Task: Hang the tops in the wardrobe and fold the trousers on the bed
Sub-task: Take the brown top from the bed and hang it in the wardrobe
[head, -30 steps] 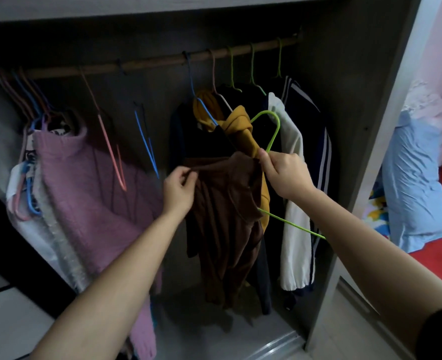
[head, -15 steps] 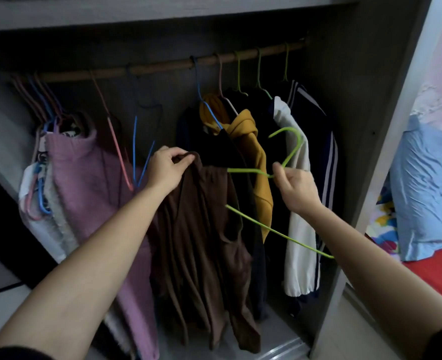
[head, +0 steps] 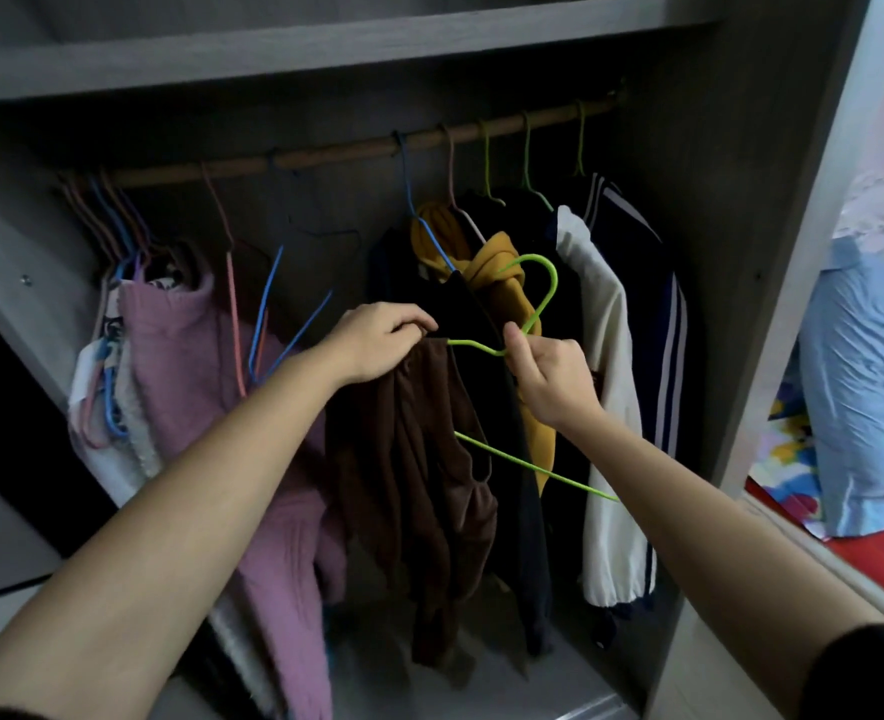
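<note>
Wardrobe (head: 715,200) interior, pretty dim, with a wooden rail (head: 325,153) running under a shelf and rising a bit towards the right. Off to the right you can see a bed (head: 876,553) with a red sheet and a blue pillow (head: 860,381).

Brown top (head: 429,459) hangs long and straight down in front of the middle of the rail, top edge up. Left hand (head: 377,345) has its fingers curled round that top edge. Right hand (head: 549,376) pinches the green hanger (head: 536,466) right at the base of its hook. The hook points up and curls over to the left. The hanger's long axis is tilted: one arm goes left into the top's opening, and the bottom bar slants down to the right, with its bare end sticking out by the right forearm.

Room-wise, the right half is packed: a mustard hoodie (head: 502,283) and a white-sleeved jacket (head: 611,356) run nearly to the side wall. A pink sweater (head: 180,366) fills the left. Between them are loose hangers (head: 263,314) and a gap on the rail.
</note>
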{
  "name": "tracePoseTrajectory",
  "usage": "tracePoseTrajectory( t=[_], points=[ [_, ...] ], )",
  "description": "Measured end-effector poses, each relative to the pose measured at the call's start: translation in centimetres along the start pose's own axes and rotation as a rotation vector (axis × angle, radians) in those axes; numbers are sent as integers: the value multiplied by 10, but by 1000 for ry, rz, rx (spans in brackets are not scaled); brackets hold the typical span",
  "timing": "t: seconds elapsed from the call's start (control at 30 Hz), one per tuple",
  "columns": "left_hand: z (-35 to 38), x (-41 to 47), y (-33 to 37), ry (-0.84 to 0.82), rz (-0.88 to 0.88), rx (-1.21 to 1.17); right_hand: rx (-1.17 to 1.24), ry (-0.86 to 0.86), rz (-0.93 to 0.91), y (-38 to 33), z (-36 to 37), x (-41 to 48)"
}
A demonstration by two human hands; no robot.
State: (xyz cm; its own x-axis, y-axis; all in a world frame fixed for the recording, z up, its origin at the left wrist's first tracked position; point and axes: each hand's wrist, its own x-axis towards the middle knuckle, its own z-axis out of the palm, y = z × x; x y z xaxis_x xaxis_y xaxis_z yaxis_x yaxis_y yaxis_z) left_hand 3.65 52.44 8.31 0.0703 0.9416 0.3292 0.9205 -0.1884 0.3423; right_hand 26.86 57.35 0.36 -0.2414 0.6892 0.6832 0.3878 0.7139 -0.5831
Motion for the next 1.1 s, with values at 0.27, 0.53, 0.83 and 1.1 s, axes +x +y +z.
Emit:
tracePoseTrajectory(
  t=[0.27, 0.53, 0.83, 1.1],
  points=[
    [10, -10, -5, -77, 125, 48, -241, -111, -197, 1, -19, 7],
    [28, -22, -22, 82, -17, -490, -300, -173, -208, 46, -38, -14],
    [45, -3, 24, 168, 82, -326, -131, -113, -101, 32, -26, -23],
    [52, -2, 16, 420, -32, -109, -430, 195, -231, 31, -22, -39]
  ],
)
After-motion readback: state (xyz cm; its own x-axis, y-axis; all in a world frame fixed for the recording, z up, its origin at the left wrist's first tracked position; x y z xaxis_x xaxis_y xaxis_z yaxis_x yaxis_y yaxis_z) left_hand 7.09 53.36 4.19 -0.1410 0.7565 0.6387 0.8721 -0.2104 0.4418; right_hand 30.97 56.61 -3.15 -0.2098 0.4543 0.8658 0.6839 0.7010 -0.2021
